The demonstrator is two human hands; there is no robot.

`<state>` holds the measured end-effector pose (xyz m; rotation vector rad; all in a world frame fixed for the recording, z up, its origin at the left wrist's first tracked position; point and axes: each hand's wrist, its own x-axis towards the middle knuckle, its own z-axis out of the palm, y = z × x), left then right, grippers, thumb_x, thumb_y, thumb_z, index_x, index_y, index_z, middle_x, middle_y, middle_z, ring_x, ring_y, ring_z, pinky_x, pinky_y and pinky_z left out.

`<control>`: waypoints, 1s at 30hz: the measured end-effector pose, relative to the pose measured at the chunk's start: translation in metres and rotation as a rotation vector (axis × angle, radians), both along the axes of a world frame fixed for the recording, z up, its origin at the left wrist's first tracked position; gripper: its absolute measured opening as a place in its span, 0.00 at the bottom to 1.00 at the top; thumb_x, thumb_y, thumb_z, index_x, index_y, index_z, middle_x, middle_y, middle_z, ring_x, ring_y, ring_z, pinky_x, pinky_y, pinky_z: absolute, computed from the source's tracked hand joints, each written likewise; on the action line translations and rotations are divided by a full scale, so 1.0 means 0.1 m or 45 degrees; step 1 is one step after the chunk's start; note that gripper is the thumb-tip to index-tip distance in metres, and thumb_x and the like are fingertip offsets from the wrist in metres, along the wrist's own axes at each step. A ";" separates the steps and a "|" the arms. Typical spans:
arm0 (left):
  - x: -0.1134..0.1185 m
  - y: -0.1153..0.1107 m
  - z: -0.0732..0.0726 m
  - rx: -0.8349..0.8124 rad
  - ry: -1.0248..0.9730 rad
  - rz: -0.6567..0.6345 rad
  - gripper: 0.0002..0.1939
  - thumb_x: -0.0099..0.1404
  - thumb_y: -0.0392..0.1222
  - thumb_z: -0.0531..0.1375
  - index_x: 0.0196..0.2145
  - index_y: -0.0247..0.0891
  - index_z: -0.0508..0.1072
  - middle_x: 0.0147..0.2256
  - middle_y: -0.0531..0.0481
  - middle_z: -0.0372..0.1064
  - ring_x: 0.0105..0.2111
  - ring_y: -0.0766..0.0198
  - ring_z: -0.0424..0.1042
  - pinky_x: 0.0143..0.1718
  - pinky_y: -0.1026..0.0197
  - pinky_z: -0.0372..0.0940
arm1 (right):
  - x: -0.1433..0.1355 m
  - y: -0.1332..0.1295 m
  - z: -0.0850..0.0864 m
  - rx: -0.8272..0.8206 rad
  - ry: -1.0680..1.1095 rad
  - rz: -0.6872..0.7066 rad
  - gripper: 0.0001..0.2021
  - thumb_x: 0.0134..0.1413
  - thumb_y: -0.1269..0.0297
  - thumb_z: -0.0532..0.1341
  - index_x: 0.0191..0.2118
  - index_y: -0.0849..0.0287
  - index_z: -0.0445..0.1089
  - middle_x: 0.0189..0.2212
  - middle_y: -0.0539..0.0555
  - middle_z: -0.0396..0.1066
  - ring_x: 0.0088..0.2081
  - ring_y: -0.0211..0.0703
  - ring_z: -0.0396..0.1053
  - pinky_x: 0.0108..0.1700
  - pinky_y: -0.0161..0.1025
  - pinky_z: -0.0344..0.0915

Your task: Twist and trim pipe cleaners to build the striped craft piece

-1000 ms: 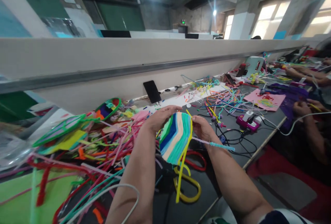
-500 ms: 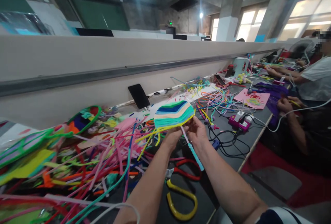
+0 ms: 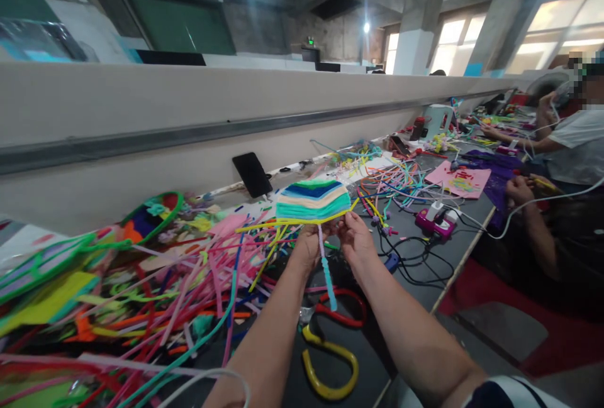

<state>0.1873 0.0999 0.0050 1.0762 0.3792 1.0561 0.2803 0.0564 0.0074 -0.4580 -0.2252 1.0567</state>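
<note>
Over the table I hold up a striped pipe-cleaner panel (image 3: 314, 202) in green, blue, peach and teal. A yellow pipe cleaner (image 3: 264, 227) runs along its lower edge, with a long loose end to the left. From its underside hangs a twisted lilac and teal stem (image 3: 326, 273). My left hand (image 3: 307, 246) is closed under the lower edge, fingertips partly hidden behind the panel. At the lower right corner my right hand (image 3: 356, 235) pinches the yellow edging. Below my hands lie large scissors with one red and one yellow handle (image 3: 330, 389).
Loose pipe cleaners (image 3: 189, 276) heap up on the left, beside a green-rimmed piece (image 3: 155, 219). A phone (image 3: 251, 174) leans at the partition. On the right are a magenta power strip (image 3: 435, 219), black cables and a pink sheet (image 3: 460, 178). Co-workers sit along the right.
The panel has tilted a little and shifted slightly left, so its stem hangs more upright. The yellow pipe cleaner's loose end now shows further left. Both hands keep hold.
</note>
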 end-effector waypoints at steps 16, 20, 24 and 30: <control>-0.25 0.05 0.01 -0.482 -0.227 -0.268 0.09 0.53 0.35 0.59 0.34 0.32 0.73 0.33 0.43 0.74 0.31 0.61 0.74 0.33 0.59 0.70 | 0.05 0.01 -0.03 -0.115 -0.102 -0.219 0.07 0.40 0.70 0.68 0.29 0.60 0.70 0.24 0.46 0.72 0.24 0.30 0.66 0.30 0.29 0.63; -0.20 0.08 -0.02 -0.520 -0.147 -0.181 0.10 0.53 0.36 0.65 0.33 0.30 0.71 0.26 0.48 0.71 0.21 0.71 0.67 0.23 0.67 0.65 | -0.03 0.01 -0.02 -0.109 -0.248 -0.251 0.09 0.37 0.68 0.69 0.29 0.61 0.71 0.24 0.47 0.73 0.24 0.31 0.66 0.31 0.31 0.63; -0.19 0.11 -0.05 -0.471 -0.138 -0.067 0.13 0.49 0.36 0.68 0.31 0.31 0.70 0.24 0.50 0.69 0.17 0.76 0.61 0.18 0.71 0.59 | -0.06 0.01 -0.03 -0.124 -0.371 -0.253 0.09 0.37 0.67 0.69 0.29 0.61 0.72 0.23 0.47 0.73 0.24 0.32 0.65 0.32 0.33 0.62; -0.18 0.10 -0.04 -0.360 -0.091 -0.018 0.13 0.47 0.37 0.69 0.30 0.31 0.71 0.24 0.50 0.70 0.17 0.74 0.62 0.19 0.69 0.59 | -0.02 0.01 -0.05 -0.076 -0.428 -0.307 0.13 0.38 0.68 0.68 0.34 0.60 0.72 0.27 0.45 0.73 0.26 0.31 0.65 0.33 0.32 0.61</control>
